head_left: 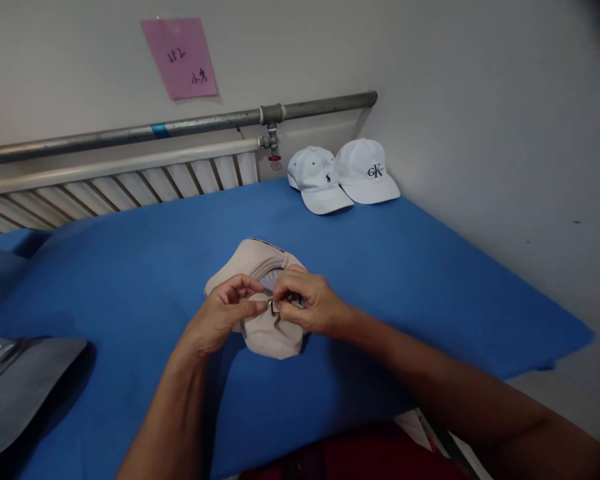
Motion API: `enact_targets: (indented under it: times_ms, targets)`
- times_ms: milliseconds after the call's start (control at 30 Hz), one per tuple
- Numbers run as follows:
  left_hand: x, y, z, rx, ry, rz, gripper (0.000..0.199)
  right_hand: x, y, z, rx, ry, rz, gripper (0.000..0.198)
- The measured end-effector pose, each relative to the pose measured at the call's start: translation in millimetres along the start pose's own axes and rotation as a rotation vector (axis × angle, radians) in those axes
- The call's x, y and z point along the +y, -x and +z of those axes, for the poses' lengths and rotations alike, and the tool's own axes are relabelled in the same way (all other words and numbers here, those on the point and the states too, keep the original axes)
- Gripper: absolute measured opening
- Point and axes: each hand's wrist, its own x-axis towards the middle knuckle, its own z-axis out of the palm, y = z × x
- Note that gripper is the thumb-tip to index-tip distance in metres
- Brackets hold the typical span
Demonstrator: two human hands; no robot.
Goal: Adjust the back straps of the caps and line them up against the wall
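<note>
A pale pink baseball cap lies on the blue-covered table in front of me, its back strap side toward me and its brim pointing away to the left. My left hand pinches the strap at the left of a small metal buckle. On the buckle's other side, my right hand has its fingers closed on the strap, the thumb against the buckle area. The strap's end is mostly hidden by the fingers. Part of the cap's inside shows between the hands.
Two white caps, one with a small dark emblem and one with black letters, sit at the back corner. A grey cap lies at left. Behind the blue table are a radiator, a pipe and a pink paper.
</note>
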Motion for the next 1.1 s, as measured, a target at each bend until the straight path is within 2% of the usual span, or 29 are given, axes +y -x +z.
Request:
enact_targets:
  times_ms: [500,833,1100]
  targets:
    - [-2.4,-0.5,-0.1,0.003,-0.025,0.035,0.025,5.2,1.2,2.2,-0.056,0.014,0.024,0.011]
    - [-1.8,-0.3,1.3,0.036,0.013,0.039,0.024,1.7,1.6,3.8,0.028,-0.016,0.041,0.008]
    - [-2.4,-0.8,2.1,0.049,0.039,0.041,0.023,0.5,1.5,7.5,0.043,0.112,-0.106,0.012]
